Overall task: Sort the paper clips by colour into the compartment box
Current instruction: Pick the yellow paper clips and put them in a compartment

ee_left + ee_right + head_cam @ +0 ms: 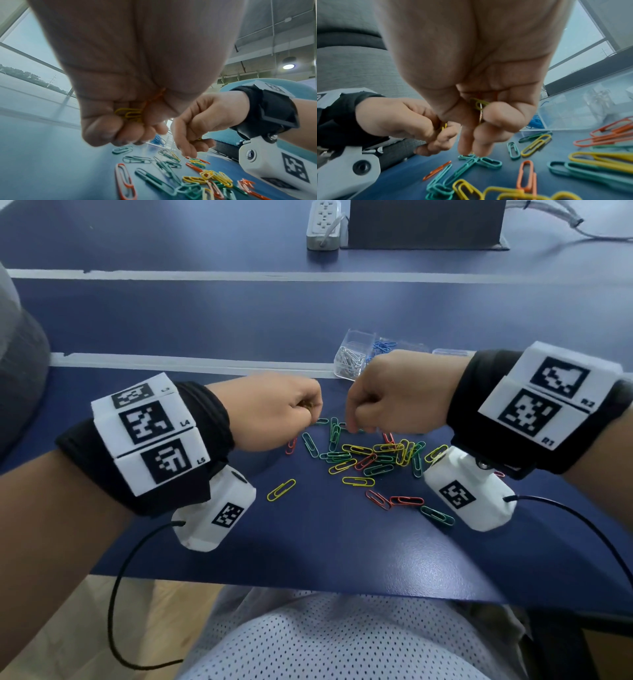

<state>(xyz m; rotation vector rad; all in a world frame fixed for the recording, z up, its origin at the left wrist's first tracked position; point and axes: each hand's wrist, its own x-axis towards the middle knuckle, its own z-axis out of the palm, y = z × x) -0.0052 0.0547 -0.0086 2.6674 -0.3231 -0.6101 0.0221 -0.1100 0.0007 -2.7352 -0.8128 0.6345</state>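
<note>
I keep my left hand (274, 412) curled into a loose fist over the near-left edge of the pile, and the left wrist view shows why: a small bundle of yellow clips (128, 114) is cupped inside the bent fingers, with something orange tucked in the palm crease above them. Banking one colour in the fist looks like a way to save trips to the box.

My right hand (394, 395) hangs close beside the left, fingers bunched and pointing down. A yellow clip (478, 104) is trapped between its thumb and curled fingers, while two fingertips (471, 148) reach towards the green clips (479, 161) directly beneath; I cannot tell whether they are touching one.

The loose pile (373, 457) of green, yellow and orange-red clips lies on the counter (205, 320) under and just in front of both hands, a few strays nearer my body.

The clear compartment box (356, 354) sits just beyond the right hand, partly hidden by it. The cell at its left end holds silver clips (349, 361), the next one blue clips (383, 346). The other cells are hidden or too faint to read, so my guess is that yellow, green and red remain unsorted.
</note>
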